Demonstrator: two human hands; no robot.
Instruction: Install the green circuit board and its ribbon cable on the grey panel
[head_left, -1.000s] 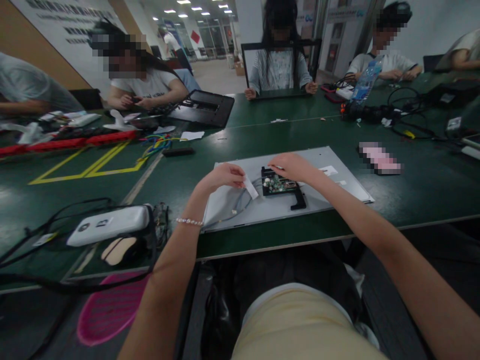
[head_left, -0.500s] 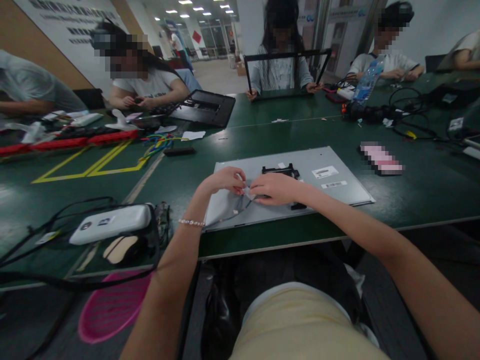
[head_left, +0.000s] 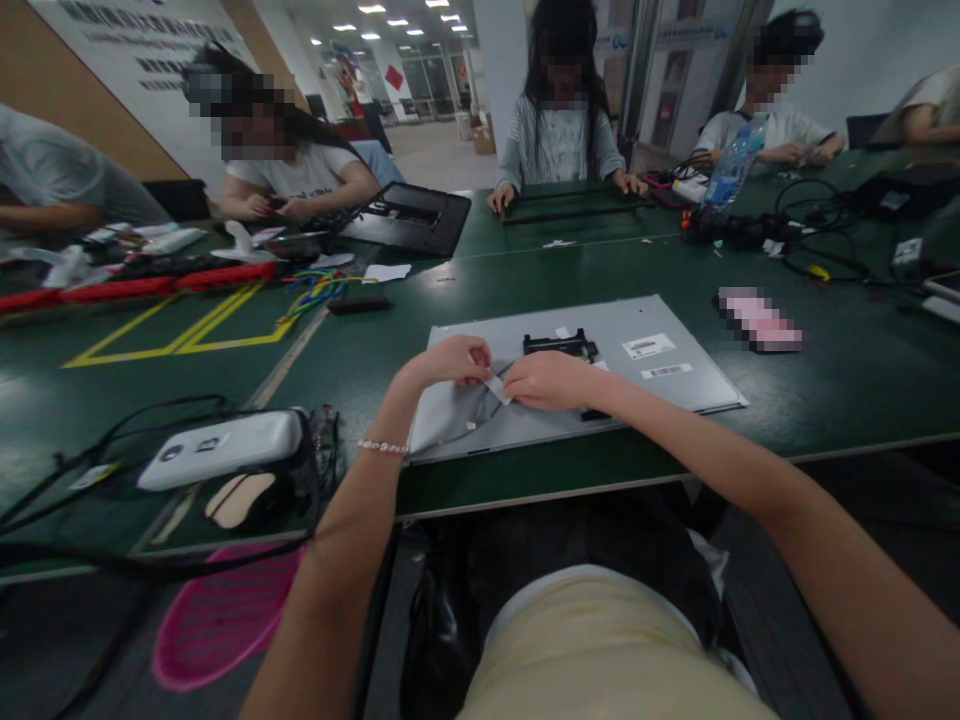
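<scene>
A grey metal panel [head_left: 675, 340] lies flat on the green table in front of me, with a black bracket [head_left: 561, 345] near its middle and grey cables [head_left: 465, 420] running toward its near left corner. My left hand [head_left: 446, 362] pinches a small white strip [head_left: 496, 388] just above the panel. My right hand [head_left: 547, 380] is closed beside it, fingertips touching the same strip and the cable end, and it covers the circuit board.
A white device [head_left: 221, 450] with black cords lies at the near left. A pink basket [head_left: 214, 625] sits below the table edge. Coloured wires [head_left: 315, 288], a black slab [head_left: 357, 303] and a bottle [head_left: 731, 160] lie farther back. Other people work around the table [head_left: 862, 370].
My right hand has left the circuit board and come left to meet my left hand at the white strip. The person opposite has laid a black frame down flat.
</scene>
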